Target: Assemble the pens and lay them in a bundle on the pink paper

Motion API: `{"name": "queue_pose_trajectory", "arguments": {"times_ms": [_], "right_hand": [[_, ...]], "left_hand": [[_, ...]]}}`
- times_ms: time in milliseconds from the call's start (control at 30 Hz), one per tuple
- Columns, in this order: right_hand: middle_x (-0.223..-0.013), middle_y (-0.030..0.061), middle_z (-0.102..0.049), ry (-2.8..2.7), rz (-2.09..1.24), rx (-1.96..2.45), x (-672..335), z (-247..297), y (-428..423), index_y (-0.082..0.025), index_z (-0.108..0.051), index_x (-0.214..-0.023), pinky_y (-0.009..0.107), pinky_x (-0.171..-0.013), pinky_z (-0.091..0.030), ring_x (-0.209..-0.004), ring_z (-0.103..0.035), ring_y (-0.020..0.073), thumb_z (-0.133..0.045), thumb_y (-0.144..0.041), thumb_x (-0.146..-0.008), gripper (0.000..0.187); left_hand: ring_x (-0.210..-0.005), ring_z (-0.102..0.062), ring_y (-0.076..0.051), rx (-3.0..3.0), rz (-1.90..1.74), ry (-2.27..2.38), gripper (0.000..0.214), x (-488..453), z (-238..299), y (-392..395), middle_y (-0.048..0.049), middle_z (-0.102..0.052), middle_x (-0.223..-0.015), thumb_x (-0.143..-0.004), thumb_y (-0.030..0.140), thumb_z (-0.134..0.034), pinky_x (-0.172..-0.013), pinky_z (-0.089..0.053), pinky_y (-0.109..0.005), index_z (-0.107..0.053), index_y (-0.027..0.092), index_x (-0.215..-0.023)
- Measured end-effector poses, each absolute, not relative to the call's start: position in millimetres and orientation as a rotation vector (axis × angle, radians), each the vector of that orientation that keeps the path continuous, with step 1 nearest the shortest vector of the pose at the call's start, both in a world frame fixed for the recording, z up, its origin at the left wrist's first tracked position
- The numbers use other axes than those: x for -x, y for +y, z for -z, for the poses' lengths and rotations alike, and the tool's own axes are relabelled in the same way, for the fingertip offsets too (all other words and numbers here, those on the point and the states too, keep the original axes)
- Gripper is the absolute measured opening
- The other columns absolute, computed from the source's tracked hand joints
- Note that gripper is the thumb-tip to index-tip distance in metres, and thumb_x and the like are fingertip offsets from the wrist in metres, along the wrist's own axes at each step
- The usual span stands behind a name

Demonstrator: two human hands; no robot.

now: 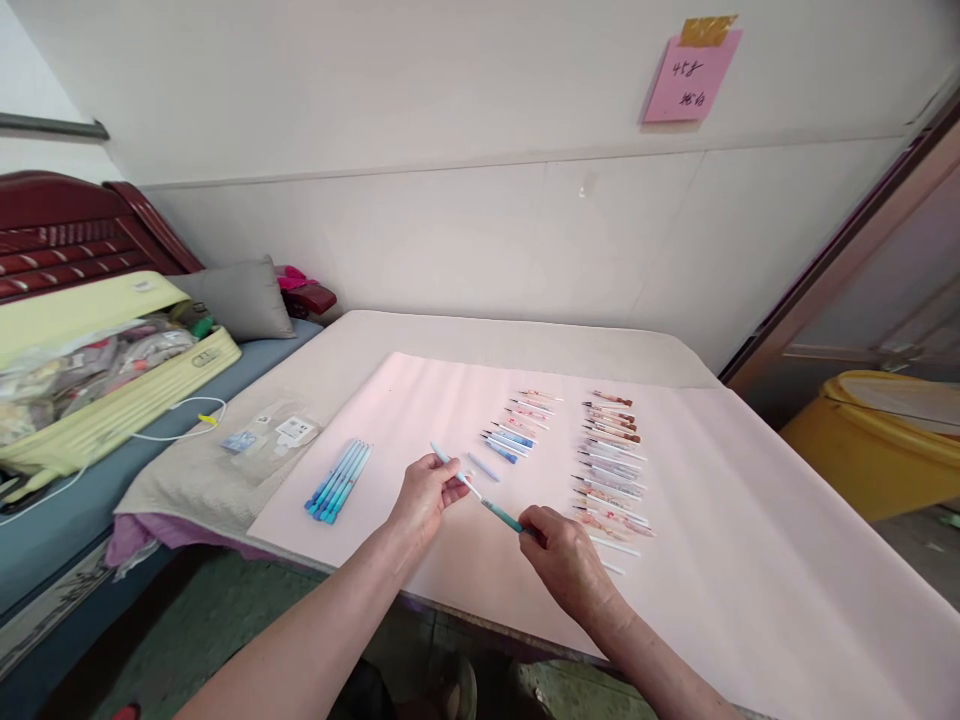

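A bunch of blue pens [339, 482] lay at the left, seemingly finished, while a short row of pen pieces [516, 440] in the middle and a long column of pen parts [611, 480] on the right looked still to be handled. One pen [501, 515] stretched between my hands, above the pink sheet [442, 390]: my left hand [420, 497] pinched its pale blue far end, my right hand [564, 560] gripped its teal near end. A loose pale blue tube [484, 467] lay near my left fingertips.
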State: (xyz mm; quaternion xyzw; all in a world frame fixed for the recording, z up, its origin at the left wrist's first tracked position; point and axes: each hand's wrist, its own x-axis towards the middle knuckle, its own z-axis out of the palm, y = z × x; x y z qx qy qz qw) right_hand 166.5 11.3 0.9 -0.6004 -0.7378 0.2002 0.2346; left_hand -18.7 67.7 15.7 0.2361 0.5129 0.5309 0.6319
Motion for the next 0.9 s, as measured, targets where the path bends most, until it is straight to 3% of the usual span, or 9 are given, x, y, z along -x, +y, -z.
{"name": "queue_pose_trajectory", "arguments": {"times_ms": [100,267,367,600,767,900], "right_hand": [[-0.071,0.0001,-0.060,-2.060,-0.412,1.683,-168.0,-0.8,10.7,-0.020,-0.059,-0.075,0.022,-0.055,-0.030,-0.062,-0.053,0.0119,-0.042,-0.014,-0.075,0.018],[-0.075,0.0030,-0.058,-2.220,0.155,1.753,-176.8,0.3,14.7,-0.018,-0.059,-0.074,0.028,-0.048,-0.017,-0.054,-0.050,0.0109,-0.038,-0.016,-0.082,0.023],[-0.074,0.0035,-0.056,-2.311,0.280,1.755,-181.1,1.5,17.6,-0.017,-0.057,-0.073,0.029,-0.047,-0.013,-0.053,-0.050,0.0110,-0.037,-0.014,-0.083,0.023],[-0.078,0.0036,-0.058,-2.352,0.233,1.863,-185.0,4.3,20.1,-0.018,-0.058,-0.078,0.029,-0.047,-0.014,-0.054,-0.052,0.0114,-0.039,-0.014,-0.084,0.020],[-0.081,0.0017,-0.062,-2.279,-0.047,1.949,-180.8,9.4,22.1,-0.022,-0.060,-0.081,0.026,-0.050,-0.021,-0.065,-0.059,0.0134,-0.043,-0.017,-0.083,0.018],[-0.083,0.0016,-0.064,-2.272,-0.178,1.974,-173.1,14.1,22.8,-0.023,-0.061,-0.083,0.025,-0.052,-0.025,-0.071,-0.060,0.0147,-0.045,-0.018,-0.082,0.017]], "left_hand": [[-0.064,-0.063,-0.016,-0.565,-1.282,1.172,0.011,25.4,-18.1,71.8,-0.0064,-0.061,-0.068,-0.072,0.012,-0.065,-0.062,-0.053,-0.028,-0.054,0.011,-0.070],[-0.064,-0.063,-0.014,-0.533,-1.354,1.219,0.011,44.9,-15.4,86.1,-0.0064,-0.061,-0.069,-0.072,0.009,-0.064,-0.062,-0.054,-0.027,-0.054,0.011,-0.071],[-0.063,-0.063,-0.014,-0.506,-1.324,1.236,0.010,49.7,-10.6,90.3,-0.0070,-0.061,-0.068,-0.072,0.007,-0.063,-0.063,-0.054,-0.028,-0.054,0.011,-0.071],[-0.060,-0.061,-0.013,-0.572,-1.243,1.300,0.012,50.0,-1.0,92.8,-0.0061,-0.060,-0.064,-0.071,0.010,-0.064,-0.064,-0.054,-0.029,-0.053,0.011,-0.070],[-0.056,-0.060,-0.013,-0.735,-1.113,1.476,0.010,56.5,14.3,103.1,-0.0048,-0.059,-0.061,-0.070,0.012,-0.062,-0.061,-0.052,-0.028,-0.052,0.012,-0.067],[-0.054,-0.058,-0.016,-0.974,-0.970,1.695,0.016,64.3,29.2,115.9,-0.0019,-0.056,-0.054,-0.062,0.013,-0.066,-0.056,-0.047,-0.028,-0.050,0.015,-0.059]]}}
